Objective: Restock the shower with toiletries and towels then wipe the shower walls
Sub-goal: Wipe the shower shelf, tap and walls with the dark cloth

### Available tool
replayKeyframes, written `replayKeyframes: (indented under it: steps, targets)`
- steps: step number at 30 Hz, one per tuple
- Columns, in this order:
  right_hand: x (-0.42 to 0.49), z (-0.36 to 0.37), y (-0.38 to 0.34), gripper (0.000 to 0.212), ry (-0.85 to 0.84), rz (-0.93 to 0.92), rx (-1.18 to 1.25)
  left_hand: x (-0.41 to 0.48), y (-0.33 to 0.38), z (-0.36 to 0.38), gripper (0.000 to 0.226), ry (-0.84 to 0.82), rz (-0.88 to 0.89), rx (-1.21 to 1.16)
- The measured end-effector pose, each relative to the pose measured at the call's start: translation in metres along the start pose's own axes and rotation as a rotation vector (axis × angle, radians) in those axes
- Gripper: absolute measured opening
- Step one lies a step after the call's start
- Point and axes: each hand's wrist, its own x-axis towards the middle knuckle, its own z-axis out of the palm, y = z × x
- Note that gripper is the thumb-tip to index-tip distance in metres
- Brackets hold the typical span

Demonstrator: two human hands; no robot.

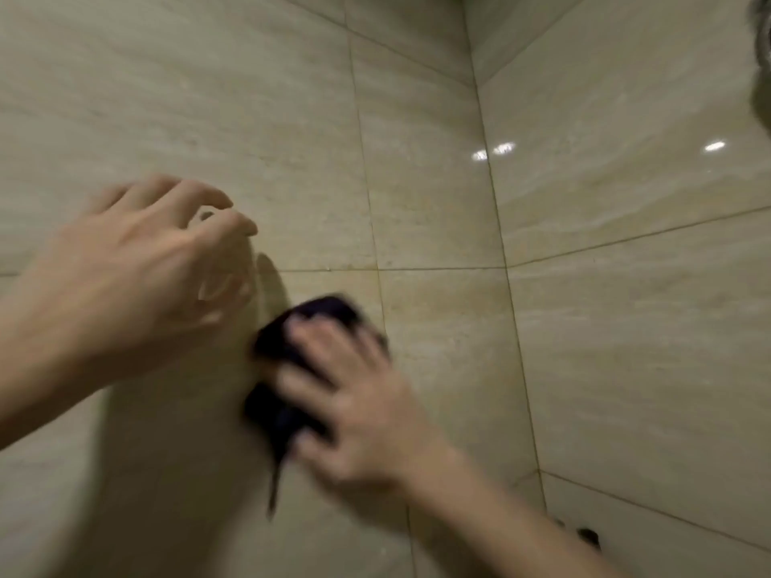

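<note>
My right hand point(354, 394) presses a dark cloth point(292, 348) flat against the beige tiled shower wall point(438, 181), fingers spread over it. A thin strand of the cloth hangs below it. Both are blurred by motion. My left hand point(137, 269) is raised at the left, close to the wall. Its fingers curl round a see-through bottle-like thing point(225, 281), which is too blurred to make out clearly.
The wall corner point(496, 210) runs down the right of centre, and a glossy side wall point(626, 264) lies beyond it. A dark fixture point(761, 56) shows at the top right edge. Small dark fittings point(588, 536) sit low on the side wall.
</note>
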Motion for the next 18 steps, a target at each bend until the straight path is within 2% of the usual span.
replayKeyframes:
  steps: [2,4,6,8,12,14,15,16,18]
  targets:
    - [0.029,-0.011,0.057,0.069,0.055,0.356,-0.053,0.0,-0.015,-0.005,0.054,-0.024,-0.011,0.035]
    - [0.059,-0.025,0.103,0.065,0.126,0.713,0.007,-0.002,-0.024,-0.009,0.058,-0.055,-0.008,0.078]
    - [0.087,-0.03,0.113,0.064,0.157,0.882,0.118,-0.003,-0.026,-0.011,0.061,-0.066,0.003,0.096]
    - [0.104,-0.025,0.08,0.066,0.191,0.8,0.085,-0.003,-0.02,-0.012,0.063,-0.099,-0.004,0.091]
    - [0.086,-0.005,-0.012,0.065,0.143,0.035,-0.02,0.001,0.004,-0.007,0.06,-0.114,-0.07,0.039]
    - [0.081,-0.011,0.006,0.062,0.125,-0.121,-0.005,0.003,0.013,-0.003,0.059,-0.109,-0.065,0.025]
    - [0.083,-0.013,0.023,0.062,0.129,-0.101,-0.036,0.003,0.017,-0.001,0.061,-0.105,-0.046,0.023]
    - [0.087,-0.015,0.039,0.064,0.124,-0.002,-0.047,0.003,0.018,-0.002,0.064,-0.108,-0.033,0.016]
    - [0.1,-0.024,0.078,0.066,0.169,0.334,-0.014,0.004,0.013,-0.007,0.068,-0.067,-0.055,0.0]
